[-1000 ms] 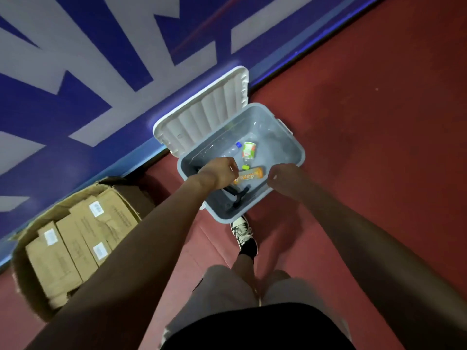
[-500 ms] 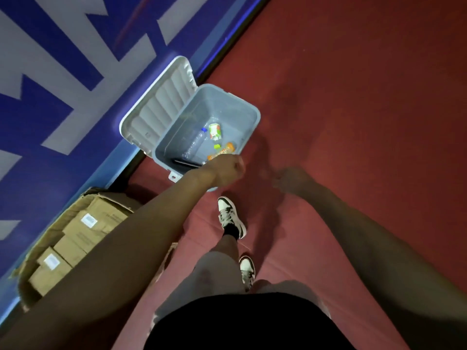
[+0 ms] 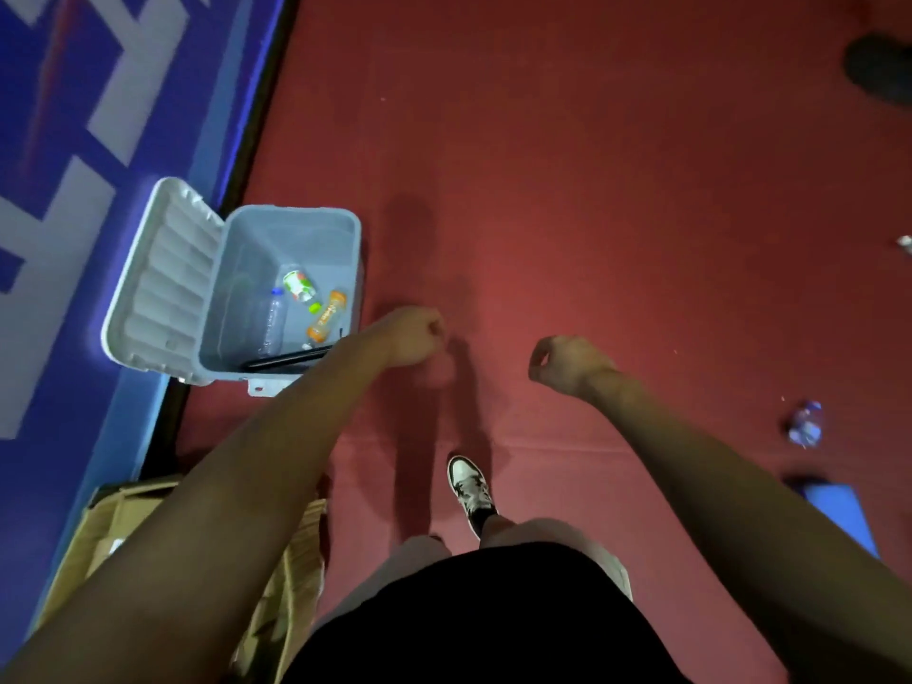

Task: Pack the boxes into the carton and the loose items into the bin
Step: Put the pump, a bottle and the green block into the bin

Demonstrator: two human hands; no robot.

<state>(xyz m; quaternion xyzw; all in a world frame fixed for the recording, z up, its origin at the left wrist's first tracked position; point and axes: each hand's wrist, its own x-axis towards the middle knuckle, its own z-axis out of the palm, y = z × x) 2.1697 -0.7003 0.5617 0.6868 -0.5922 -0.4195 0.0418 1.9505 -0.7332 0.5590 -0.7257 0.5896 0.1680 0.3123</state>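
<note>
Grey plastic forms the bin [image 3: 291, 224], which stands with its ribbed lid [image 3: 163, 274] swung open against the blue wall at the left edge of the red floor [image 3: 592, 190]; inside lie a clear bottle [image 3: 273, 318], an orange bottle [image 3: 325, 315], a small green-and-white container [image 3: 298, 284] and a dark stick-like item [image 3: 288, 360] along the near wall. Both hands hang over bare floor to the right of the bin: the left hand [image 3: 412, 335] is curled into a loose fist and seems to grip nothing, and the right hand [image 3: 560, 362] is curled with thumb and forefinger nearly meeting, also apparently empty. The step in hand looks like fetching the next loose item, and the crumpled clear bottle [image 3: 805, 424] near the right edge of the floor is the likely one; it would be best taken around its middle, since crushed plastic gives way at the ends, and carried over the open rim before release. A small pale scrap [image 3: 905, 241] sits at the far right edge, cut off. The carton [image 3: 291, 560] at the lower left is mostly covered by the left forearm, so its boxes cannot be counted. A blue flat thing [image 3: 839, 510] and a dark shape [image 3: 878, 66] in the top right corner are too blurred to identify.
</note>
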